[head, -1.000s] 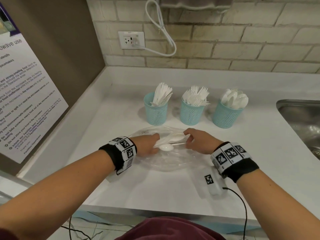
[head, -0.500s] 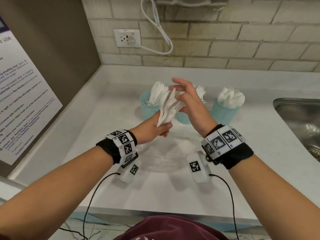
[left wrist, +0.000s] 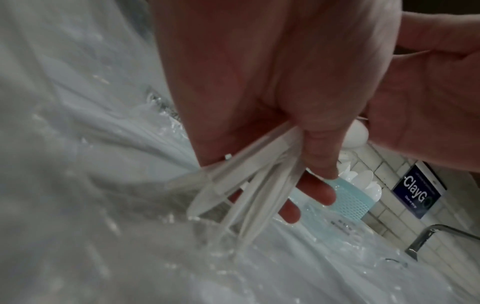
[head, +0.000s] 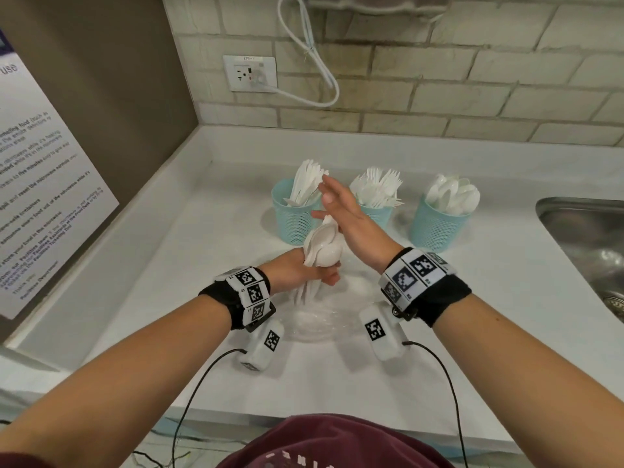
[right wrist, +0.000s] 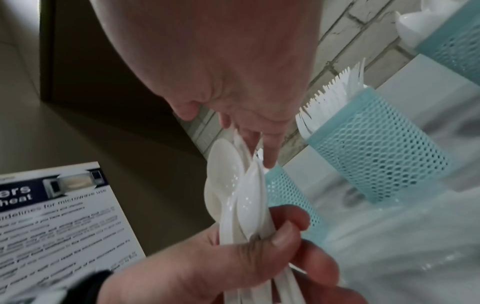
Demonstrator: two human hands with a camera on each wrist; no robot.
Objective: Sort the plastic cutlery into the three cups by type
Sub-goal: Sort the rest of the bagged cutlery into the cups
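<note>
Nearest, at 6 o'clock, a clear plastic bag (head: 314, 319) lies crumpled on the table (head: 489, 332); its edges are hard to trace. Just above it the left hand (head: 297, 275) is clenched around a bundle of white spoons (head: 322, 246), bowls up, handles fanning below the fist; they overlap too much to count. The right hand (head: 344, 211) is released, fingers straight, its palm against the spoon bowls, hiding part of the cups behind. At 12 o'clock stand three teal mesh cups: the knife cup (head: 293, 214), fork cup (head: 378, 211) and spoon cup (head: 439, 224). At 3 o'clock a sink (head: 587, 238) is cut off.
</note>
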